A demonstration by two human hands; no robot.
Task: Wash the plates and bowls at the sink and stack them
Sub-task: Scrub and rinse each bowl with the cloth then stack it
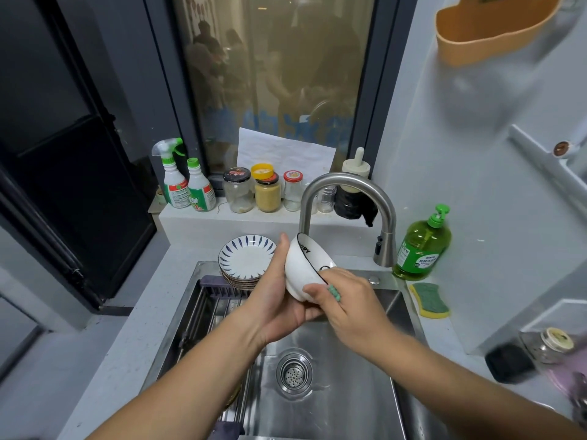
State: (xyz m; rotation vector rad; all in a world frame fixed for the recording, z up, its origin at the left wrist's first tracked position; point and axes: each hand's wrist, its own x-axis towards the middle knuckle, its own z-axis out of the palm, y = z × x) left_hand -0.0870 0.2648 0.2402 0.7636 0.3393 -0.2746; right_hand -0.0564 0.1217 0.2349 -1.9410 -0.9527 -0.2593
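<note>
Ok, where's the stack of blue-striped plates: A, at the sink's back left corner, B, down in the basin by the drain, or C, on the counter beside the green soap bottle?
A: the stack of plates sits at the back left corner of the sink, behind the left hand.

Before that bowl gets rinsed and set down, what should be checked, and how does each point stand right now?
1. Left hand grips the bowl firmly: ok.
2. Right hand holds the green scrubber against the bowl: ok.
3. Water running from the faucet: not ok, no stream visible.
4. Bowl clean inside: cannot tell, its inside faces away.
5. Plate stack has a bare top plate: ok.
</note>
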